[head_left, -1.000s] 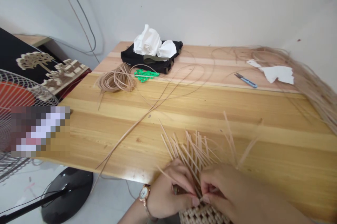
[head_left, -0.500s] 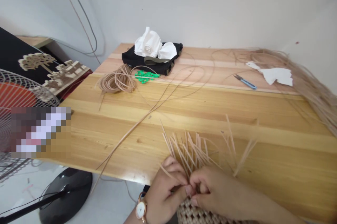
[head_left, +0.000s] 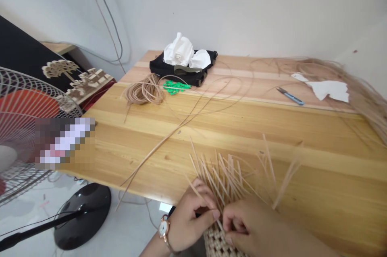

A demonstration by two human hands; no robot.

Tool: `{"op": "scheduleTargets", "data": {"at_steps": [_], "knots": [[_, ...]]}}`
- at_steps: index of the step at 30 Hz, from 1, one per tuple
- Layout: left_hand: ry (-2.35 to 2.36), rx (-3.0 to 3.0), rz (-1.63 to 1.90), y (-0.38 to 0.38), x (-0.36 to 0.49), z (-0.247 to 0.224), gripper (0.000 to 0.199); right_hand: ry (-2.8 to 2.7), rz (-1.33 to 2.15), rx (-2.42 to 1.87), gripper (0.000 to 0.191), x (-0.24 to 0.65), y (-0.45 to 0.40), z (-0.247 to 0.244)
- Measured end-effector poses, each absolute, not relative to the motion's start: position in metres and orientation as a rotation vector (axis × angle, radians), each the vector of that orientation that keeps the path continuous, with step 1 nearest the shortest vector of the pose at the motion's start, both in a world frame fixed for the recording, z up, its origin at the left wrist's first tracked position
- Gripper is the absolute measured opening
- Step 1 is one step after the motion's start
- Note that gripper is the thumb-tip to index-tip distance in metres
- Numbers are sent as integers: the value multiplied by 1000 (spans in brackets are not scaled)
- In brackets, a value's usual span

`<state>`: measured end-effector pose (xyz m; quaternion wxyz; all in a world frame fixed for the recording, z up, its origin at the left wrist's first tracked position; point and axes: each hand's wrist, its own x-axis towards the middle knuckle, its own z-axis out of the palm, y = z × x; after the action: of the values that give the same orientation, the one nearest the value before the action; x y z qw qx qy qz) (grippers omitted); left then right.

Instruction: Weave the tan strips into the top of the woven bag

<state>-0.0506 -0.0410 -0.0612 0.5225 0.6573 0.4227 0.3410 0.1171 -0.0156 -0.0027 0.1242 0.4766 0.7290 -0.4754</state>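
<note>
At the table's front edge is a woven basket piece [head_left: 219,244] of tan strips, with loose strip ends [head_left: 225,174] fanning up from it. My left hand [head_left: 196,212], with a watch on its wrist, pinches a strip at the top of the weave between thumb and fingers. Just to its right, my right hand [head_left: 244,222] is closed, its fingers curled at the rim of the weave; what they hold is too small to make out. Part of the weave is hidden behind my right hand.
On the wooden table [head_left: 136,144] lie a strip coil [head_left: 146,90], green material [head_left: 175,87], a black bag [head_left: 190,75] with white cloth, blue snips [head_left: 290,96] and white paper [head_left: 329,90]. More strips [head_left: 365,100] lie at right. A fan [head_left: 30,128] stands left.
The whole view has shifted, so things appear further right. My right hand has moved slightly away from my left hand, and a gap shows between their fingertips.
</note>
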Motion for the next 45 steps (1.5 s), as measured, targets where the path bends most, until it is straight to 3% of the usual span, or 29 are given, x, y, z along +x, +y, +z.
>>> {"op": "scheduleTargets", "data": {"at_steps": [4,16,26,37,45], "knots": [[924,1545,787,-42,-51,-56,13,2284,-1115,1329,17,115,-17,8],[867,1489,843,-42,-45,-61,9,2742,-936,941,16,130,1,16],[1269,1267,1215,-19,-32,-59,18,3040,-653,1136,22,126,32,15],[1346,1197,1254,-9,-31,-69,19,3154,-410,1118,25,126,38,-22],[1322,1234,1230,-8,-36,-70,24,3021,-575,1268,18,118,31,-9]]}}
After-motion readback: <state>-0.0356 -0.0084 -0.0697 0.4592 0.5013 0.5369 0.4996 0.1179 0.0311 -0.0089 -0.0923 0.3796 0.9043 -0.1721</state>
